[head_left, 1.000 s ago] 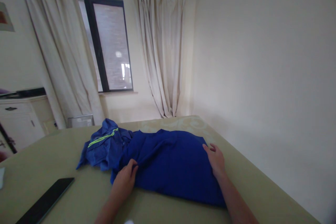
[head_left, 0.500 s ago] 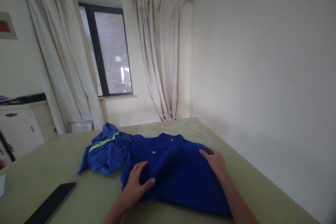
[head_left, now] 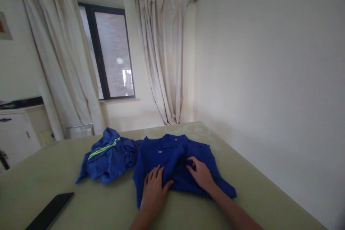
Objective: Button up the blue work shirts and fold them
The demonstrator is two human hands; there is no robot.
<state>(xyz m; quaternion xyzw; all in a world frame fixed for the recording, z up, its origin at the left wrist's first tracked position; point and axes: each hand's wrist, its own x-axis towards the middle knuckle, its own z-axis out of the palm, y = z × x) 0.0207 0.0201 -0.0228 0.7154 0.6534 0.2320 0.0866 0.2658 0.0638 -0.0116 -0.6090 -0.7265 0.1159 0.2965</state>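
Observation:
A dark blue polo shirt (head_left: pixel 178 183) lies on the table, its collar at the far side and a small white logo on the chest. My left hand (head_left: pixel 155 187) rests flat on its lower left part, fingers spread. Curled fingers of my right hand (head_left: pixel 201 173) hold a fold of cloth near the shirt's middle, thumb and index finger slightly apart. A sleeve reaches out to the right, beyond my right wrist. Left of the shirt sits a crumpled blue garment (head_left: pixel 107 160) with yellow-green stripes; neither hand touches it.
The table has a pale green cover (head_left: pixel 94 205). A dark flat device (head_left: pixel 51 210) lies at its near left. A plain wall (head_left: pixel 256 97) runs along the right side. Behind stand curtains (head_left: pixel 164 61), a window (head_left: pixel 114 50) and a white cabinet (head_left: pixel 20 129).
My left hand moved right and flattened on the shirt. My right hand left the shirt's right edge and came in to its middle. The collar and logo came into view, and the lower cloth is gathered up.

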